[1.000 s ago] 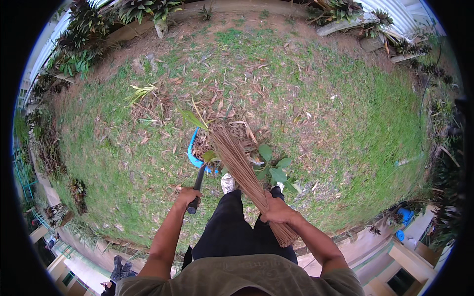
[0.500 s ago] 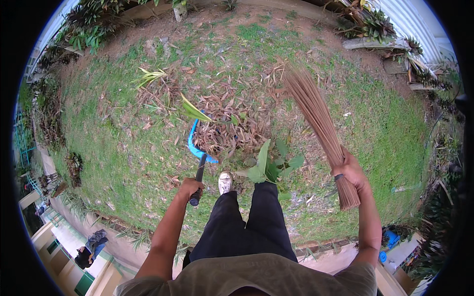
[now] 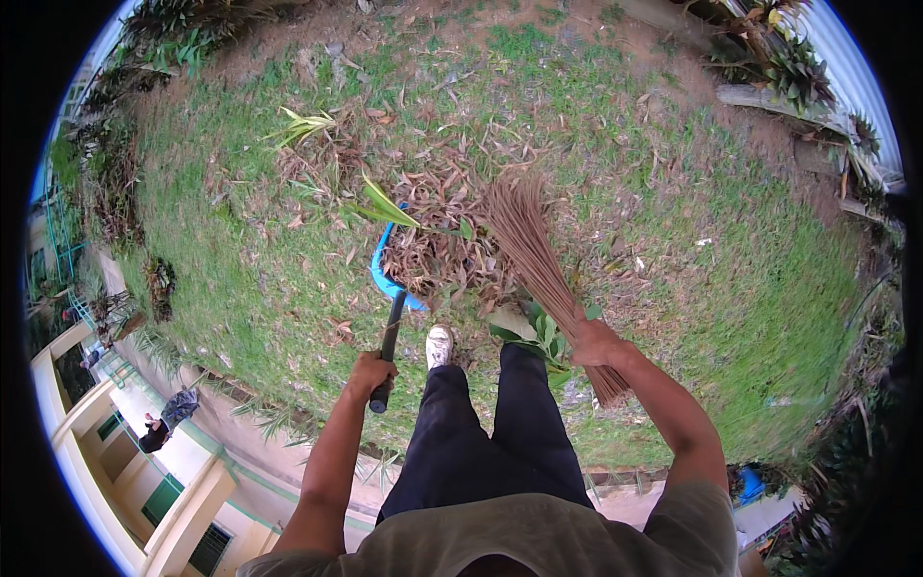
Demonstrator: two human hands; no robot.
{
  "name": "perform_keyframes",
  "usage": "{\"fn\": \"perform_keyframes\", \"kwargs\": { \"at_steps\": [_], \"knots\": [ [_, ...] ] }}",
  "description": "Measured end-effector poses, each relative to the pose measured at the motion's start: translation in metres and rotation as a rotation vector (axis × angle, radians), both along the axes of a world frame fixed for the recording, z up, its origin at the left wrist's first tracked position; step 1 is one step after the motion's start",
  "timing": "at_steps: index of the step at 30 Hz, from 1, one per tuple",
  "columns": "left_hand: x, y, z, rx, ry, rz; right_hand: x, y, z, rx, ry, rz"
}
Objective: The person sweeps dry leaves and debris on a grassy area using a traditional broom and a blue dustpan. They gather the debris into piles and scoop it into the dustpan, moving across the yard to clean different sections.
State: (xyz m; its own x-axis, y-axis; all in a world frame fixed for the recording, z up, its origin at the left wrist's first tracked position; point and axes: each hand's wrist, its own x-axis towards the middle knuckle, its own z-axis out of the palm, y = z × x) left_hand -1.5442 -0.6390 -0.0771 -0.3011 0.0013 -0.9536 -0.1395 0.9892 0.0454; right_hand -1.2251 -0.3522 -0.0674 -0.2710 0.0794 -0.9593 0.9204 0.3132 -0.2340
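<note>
My left hand [image 3: 370,375] is closed round the black handle of a blue dustpan [image 3: 385,274] resting on the grass. Dry brown leaves [image 3: 447,250] are heaped in and over the pan, hiding most of it. A long yellow-green leaf [image 3: 386,204] lies across its far end. In my right hand [image 3: 598,343] is a stick broom [image 3: 538,250], gripped near its bound end. The bristles spread against the right side of the leaf heap. Broad green leaves [image 3: 538,332] lie by my right foot, partly behind the broom.
Another pile of dry leaves with a yellow-green plant top [image 3: 303,127] sits farther off to the left. Logs and plants [image 3: 769,96] edge the lawn at the far right. A person [image 3: 159,433] is by the building at the lower left. My white shoe [image 3: 439,344] stands near the pan.
The broom has swung left from the right side to the leaf heap, my right arm moving inward with it. My left hand still holds the dustpan in about the same place.
</note>
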Motion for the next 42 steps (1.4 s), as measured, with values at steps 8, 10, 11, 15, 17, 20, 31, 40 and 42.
{"fn": "perform_keyframes", "kwargs": {
  "at_steps": [8, 10, 11, 15, 17, 20, 31, 40, 42],
  "knots": [
    [-0.006, -0.014, -0.001, 0.010, -0.101, 0.291, 0.074, 0.071, 0.113, 0.091, 0.233, -0.477],
    [-0.009, -0.013, -0.002, 0.008, -0.117, 0.300, 0.060, 0.094, 0.086, 0.145, 0.208, -0.584],
    [-0.011, -0.013, -0.003, 0.030, -0.144, 0.314, 0.053, 0.094, 0.057, 0.208, 0.219, -0.618],
    [-0.022, -0.028, -0.013, 0.021, -0.279, 0.448, -0.004, 0.020, -0.056, 0.313, 0.041, -0.440],
    [-0.030, -0.054, -0.027, 0.016, -0.343, 0.508, -0.053, -0.043, -0.046, 0.063, 0.025, -0.347],
    [-0.043, -0.076, -0.043, 0.021, -0.458, 0.483, -0.078, -0.131, -0.033, -0.203, 0.044, -0.311],
    [-0.137, -0.136, 0.015, 0.181, -0.710, 0.573, -0.195, -0.255, 0.087, -0.120, 0.065, -0.269],
    [-0.279, -0.165, 0.099, 0.400, -0.552, 0.655, -0.339, -0.268, 0.143, -0.087, 0.279, -0.323],
    [-0.322, -0.162, 0.109, 0.418, -0.470, 0.624, -0.377, -0.266, 0.121, -0.097, 0.315, -0.316]
  ]
}}
